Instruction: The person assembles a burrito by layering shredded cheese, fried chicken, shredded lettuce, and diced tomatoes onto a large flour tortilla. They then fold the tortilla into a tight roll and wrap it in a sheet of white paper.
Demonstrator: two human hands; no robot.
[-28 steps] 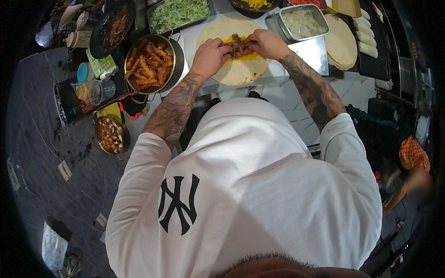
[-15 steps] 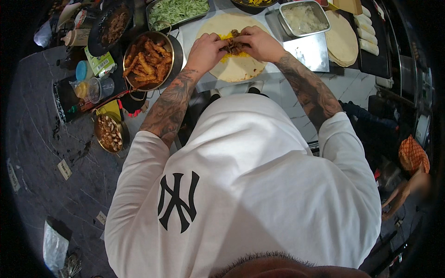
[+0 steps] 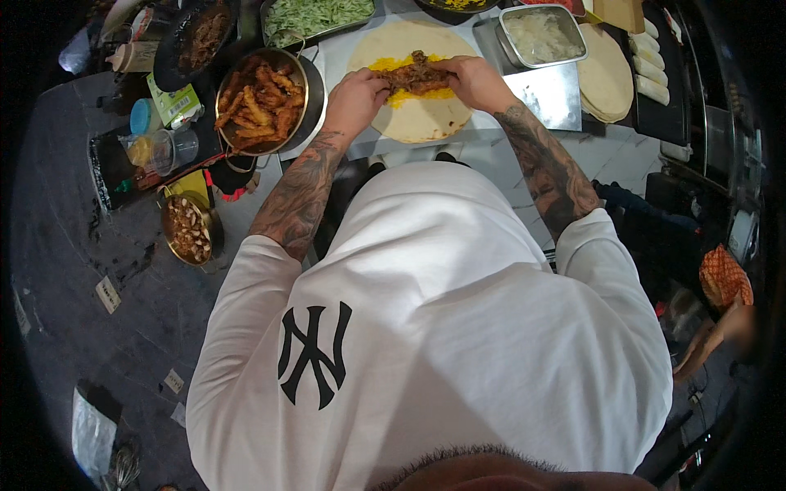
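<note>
A round pale flatbread [image 3: 417, 119] lies flat on the white counter, with a yellow strip and brown cooked meat [image 3: 416, 76] across its middle. My left hand [image 3: 356, 92] rests at the left end of the meat, fingers pinched on it. At the right end my right hand [image 3: 473, 80] touches the meat in the same way. Both tattooed forearms reach over my white shirt to the flatbread.
A metal bowl of fried strips [image 3: 260, 100] stands left of the flatbread, a tray of green shreds [image 3: 315, 16] behind it, a steel tub of white filling [image 3: 542, 34] right. A stack of flatbreads [image 3: 606, 74] and rolled wraps [image 3: 651, 61] lie far right. A small bowl of nuts [image 3: 187, 231] sits lower left.
Both hands stay on the meat at the middle of the flatbread, shifting only slightly; the view has tilted a little.
</note>
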